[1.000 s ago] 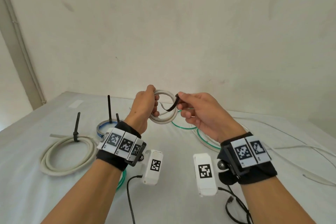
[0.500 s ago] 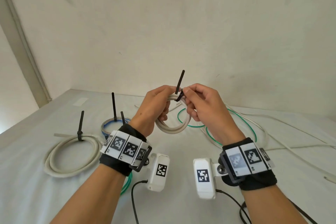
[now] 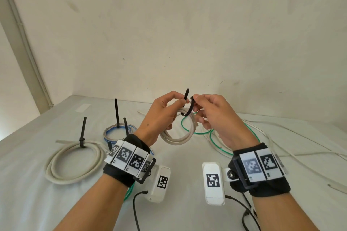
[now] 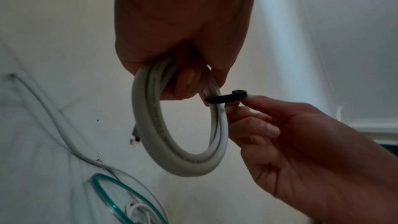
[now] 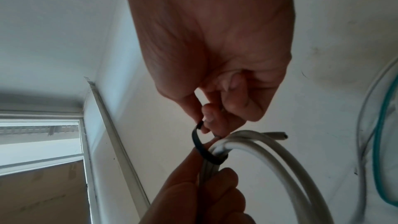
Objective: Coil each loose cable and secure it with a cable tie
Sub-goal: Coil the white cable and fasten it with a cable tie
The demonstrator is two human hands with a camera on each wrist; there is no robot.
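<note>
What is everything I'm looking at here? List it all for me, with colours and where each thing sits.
held cable coil: one, white, in the air between the hands.
cable tie: one, black, looped round the held coil, not yet closed.
tied thick coil: one, white with a black tie, on the table at left.
tied thin coil: one, blue and grey with black ties, behind the left wrist.
loose green cable: one, on the table beyond the hands.
loose white cables: several, on the table at right.
table: one, white.
left hand: grips the coil and pinches the tie's tail.
right hand: pinches the tie's head end.
</note>
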